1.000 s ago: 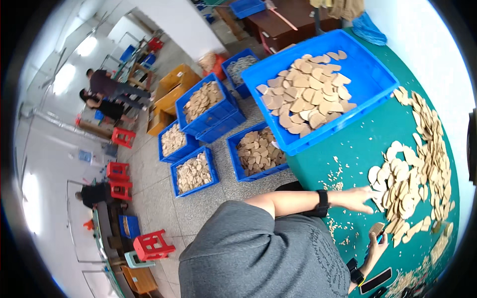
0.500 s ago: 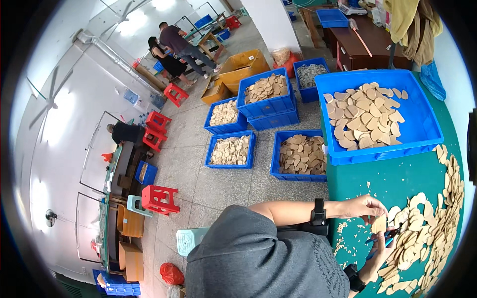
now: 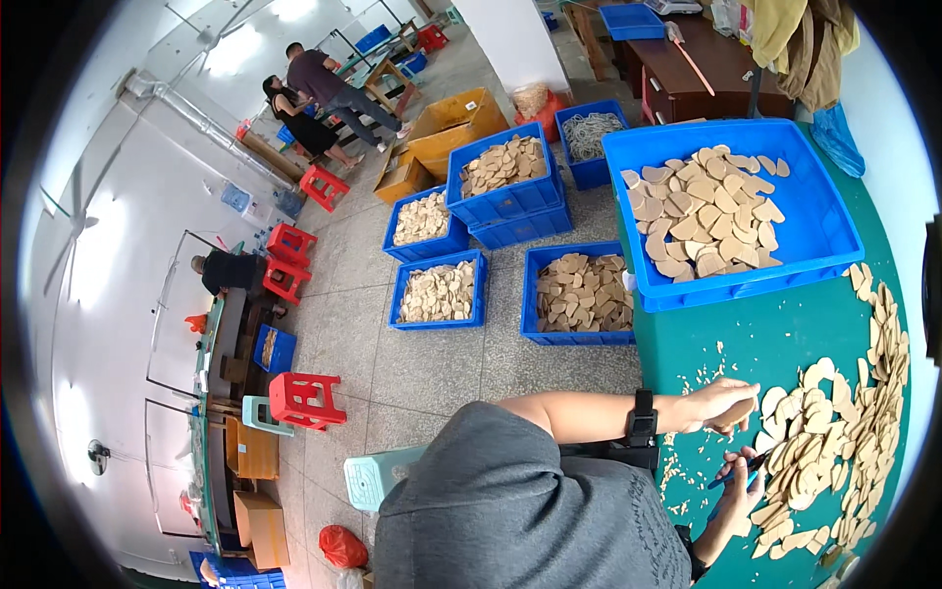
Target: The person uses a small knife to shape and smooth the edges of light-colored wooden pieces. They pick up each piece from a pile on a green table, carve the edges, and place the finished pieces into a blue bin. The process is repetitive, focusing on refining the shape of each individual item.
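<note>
1. Left hand (image 3: 721,404) pinches a flat tan cutout piece (image 3: 748,397), fingers curled shut around it.
2. Right hand (image 3: 741,481) grips a dark slim tool (image 3: 738,471).
3. Piece sits over the green table (image 3: 785,334), pile of cutouts (image 3: 834,432) at three o'clock.

The tan, flat wooden cutouts (image 3: 819,447) lie spread in an overlapping heap on the green table, to the right of my hands and running along the table's right edge toward the far side. The dark pen-like tool (image 3: 738,470) lies tilted across my fingers, near the heap's left edge, its tip pointing right.
</note>
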